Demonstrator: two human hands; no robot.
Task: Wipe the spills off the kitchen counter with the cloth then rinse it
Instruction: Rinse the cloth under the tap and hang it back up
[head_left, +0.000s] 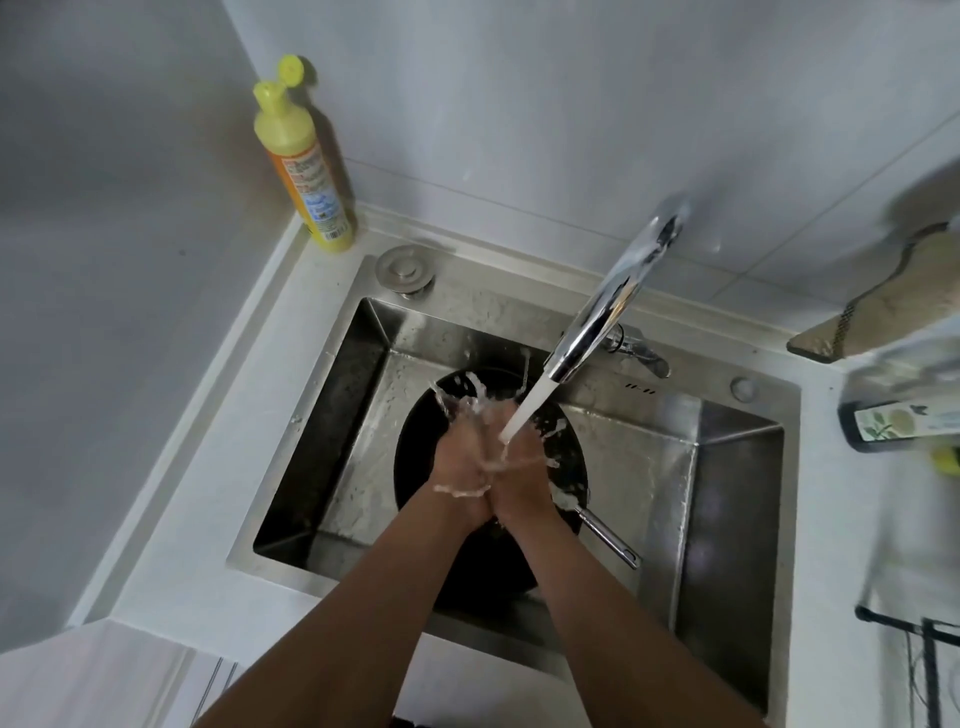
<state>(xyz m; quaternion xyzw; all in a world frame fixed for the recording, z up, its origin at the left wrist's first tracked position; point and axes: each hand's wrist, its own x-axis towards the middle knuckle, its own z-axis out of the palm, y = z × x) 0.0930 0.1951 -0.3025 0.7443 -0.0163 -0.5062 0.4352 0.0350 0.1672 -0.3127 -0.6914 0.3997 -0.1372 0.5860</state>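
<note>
A pan (488, 519) lies in the sink (737, 519) at frame centre, under the tap (608, 291). A bottle (304, 171) stands on the counter (208, 467), upper left of the frame.

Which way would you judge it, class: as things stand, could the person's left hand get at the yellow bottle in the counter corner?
Probably yes. The left hand is under the tap stream against the right hand, and nothing stands between it and the yellow bottle.
</note>
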